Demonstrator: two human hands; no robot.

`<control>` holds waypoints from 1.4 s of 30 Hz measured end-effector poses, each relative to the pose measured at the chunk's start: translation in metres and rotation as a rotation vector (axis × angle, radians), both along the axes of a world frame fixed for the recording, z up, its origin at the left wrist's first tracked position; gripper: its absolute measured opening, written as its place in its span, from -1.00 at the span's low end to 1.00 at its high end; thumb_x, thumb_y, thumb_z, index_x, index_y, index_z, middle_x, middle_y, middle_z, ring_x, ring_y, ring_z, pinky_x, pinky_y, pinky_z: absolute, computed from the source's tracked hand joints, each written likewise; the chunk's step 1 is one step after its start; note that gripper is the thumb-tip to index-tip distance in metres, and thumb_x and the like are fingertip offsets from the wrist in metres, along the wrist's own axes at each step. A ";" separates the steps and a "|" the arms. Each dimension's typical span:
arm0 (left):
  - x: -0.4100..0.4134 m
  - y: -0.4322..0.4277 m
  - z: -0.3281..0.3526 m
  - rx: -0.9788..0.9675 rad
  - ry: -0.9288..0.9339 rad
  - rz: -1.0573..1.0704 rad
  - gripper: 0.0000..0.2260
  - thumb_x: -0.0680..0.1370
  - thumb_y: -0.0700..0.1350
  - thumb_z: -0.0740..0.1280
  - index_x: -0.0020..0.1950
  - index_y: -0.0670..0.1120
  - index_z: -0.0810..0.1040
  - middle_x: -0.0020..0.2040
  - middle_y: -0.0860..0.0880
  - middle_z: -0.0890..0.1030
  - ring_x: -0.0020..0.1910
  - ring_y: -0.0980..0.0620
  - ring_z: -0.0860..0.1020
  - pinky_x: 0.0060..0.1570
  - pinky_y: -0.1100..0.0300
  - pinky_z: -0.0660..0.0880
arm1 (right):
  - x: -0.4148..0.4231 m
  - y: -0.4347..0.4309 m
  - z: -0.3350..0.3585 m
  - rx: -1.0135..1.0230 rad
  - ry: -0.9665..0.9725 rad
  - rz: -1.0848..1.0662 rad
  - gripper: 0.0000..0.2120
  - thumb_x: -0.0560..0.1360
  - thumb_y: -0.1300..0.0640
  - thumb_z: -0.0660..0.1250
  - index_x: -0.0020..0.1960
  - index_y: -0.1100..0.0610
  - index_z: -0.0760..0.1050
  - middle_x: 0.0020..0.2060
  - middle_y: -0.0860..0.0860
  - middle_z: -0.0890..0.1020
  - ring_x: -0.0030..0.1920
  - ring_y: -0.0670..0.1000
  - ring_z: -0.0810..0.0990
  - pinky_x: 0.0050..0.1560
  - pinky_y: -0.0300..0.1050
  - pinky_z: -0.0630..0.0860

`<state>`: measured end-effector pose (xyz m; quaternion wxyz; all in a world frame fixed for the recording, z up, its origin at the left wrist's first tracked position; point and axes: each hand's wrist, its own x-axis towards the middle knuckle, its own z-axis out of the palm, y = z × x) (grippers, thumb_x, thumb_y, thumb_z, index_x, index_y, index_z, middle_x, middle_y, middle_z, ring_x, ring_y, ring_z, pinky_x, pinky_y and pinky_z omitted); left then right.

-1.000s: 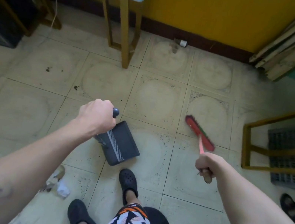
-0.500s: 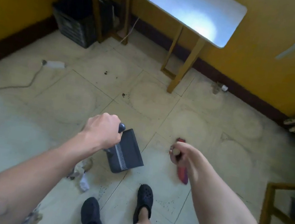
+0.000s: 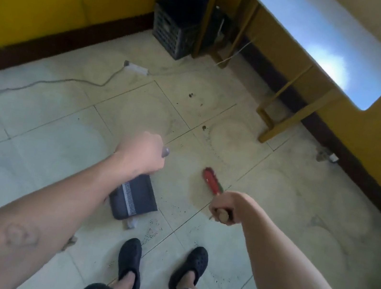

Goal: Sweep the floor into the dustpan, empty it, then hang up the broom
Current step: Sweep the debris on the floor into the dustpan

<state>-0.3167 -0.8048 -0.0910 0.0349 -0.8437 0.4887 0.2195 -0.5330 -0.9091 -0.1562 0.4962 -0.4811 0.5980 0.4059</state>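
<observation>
Black dustpan [image 3: 135, 197] — one, red broom [image 3: 212, 180] — one

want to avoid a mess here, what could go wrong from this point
The grit lies close to the shoes, so a step could tread it about. The broom is apart from the dustpan; a hard stroke might flick grit past it. The cable on the floor could snag the broom.

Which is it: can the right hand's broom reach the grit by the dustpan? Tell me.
Probably yes: the right hand grips the broom, and bare tile lies between its head and the grit.
</observation>
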 end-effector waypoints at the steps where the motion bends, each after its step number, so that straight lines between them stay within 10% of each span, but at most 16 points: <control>1: 0.004 0.000 0.000 0.017 0.011 0.023 -0.89 0.55 -0.04 0.25 -0.08 -0.08 0.46 -0.16 -0.08 0.53 -0.20 -0.11 0.51 -0.20 0.12 0.42 | 0.008 -0.002 0.007 0.024 -0.006 0.000 -0.89 0.31 0.35 0.22 -0.18 0.23 0.36 -0.45 0.06 0.42 -0.50 -0.04 0.39 -0.53 -0.26 0.30; 6: 0.022 0.009 0.007 0.120 0.103 0.133 -0.91 0.53 -0.11 0.26 -0.03 -0.11 0.43 -0.10 -0.10 0.51 -0.09 -0.14 0.51 -0.12 0.11 0.42 | 0.043 -0.032 0.060 0.057 -0.111 -0.173 -0.84 0.48 0.32 0.14 -0.25 0.26 0.41 -0.61 0.00 0.37 -0.69 -0.09 0.34 -0.70 -0.38 0.23; 14: 0.043 0.028 0.023 0.143 0.079 0.266 -0.86 0.54 -0.07 0.28 -0.01 -0.12 0.42 -0.10 -0.13 0.46 -0.13 -0.15 0.47 -0.12 0.08 0.42 | 0.015 -0.091 0.112 0.113 -0.198 -0.372 -0.78 0.56 0.27 0.09 0.15 0.33 0.38 -0.56 -0.02 0.38 -0.68 -0.13 0.34 -0.73 -0.35 0.28; 32: -0.042 0.091 0.035 0.156 0.008 0.528 -0.86 0.54 -0.11 0.28 -0.07 -0.18 0.44 -0.30 -0.08 0.45 -0.38 -0.03 0.45 -0.33 0.13 0.39 | -0.030 -0.065 -0.003 -0.155 -0.028 0.433 -0.90 0.47 0.42 0.11 -0.19 0.36 0.37 -0.69 0.08 0.37 -0.74 -0.02 0.32 -0.65 -0.34 0.28; 34: -0.049 0.100 0.037 0.169 0.020 0.552 -0.86 0.52 -0.13 0.28 -0.15 -0.19 0.44 -0.29 -0.08 0.48 -0.37 -0.03 0.48 -0.37 0.15 0.39 | -0.040 -0.046 -0.019 -0.144 0.024 0.439 -0.92 0.44 0.44 0.10 -0.08 0.40 0.33 -0.69 0.09 0.37 -0.75 -0.02 0.28 -0.60 -0.35 0.29; 37: -0.053 0.113 0.041 0.177 0.022 0.583 -0.85 0.53 -0.13 0.28 -0.19 -0.18 0.43 -0.27 -0.08 0.50 -0.38 -0.03 0.49 -0.40 0.16 0.39 | -0.051 -0.016 -0.037 -0.248 -0.026 0.423 -0.43 0.44 0.43 0.03 0.44 0.34 0.05 -0.60 0.13 0.49 -0.68 -0.03 0.34 -0.54 -0.26 0.38; 42: -0.045 0.152 0.046 0.168 0.032 0.683 -0.88 0.54 -0.14 0.24 -0.03 -0.20 0.46 -0.27 -0.08 0.46 -0.37 -0.02 0.46 -0.36 0.15 0.40 | -0.041 0.037 -0.054 -0.274 0.037 0.545 -0.46 0.51 0.33 0.01 0.47 0.35 0.01 -0.41 0.10 0.47 -0.63 -0.06 0.29 -0.66 -0.40 0.22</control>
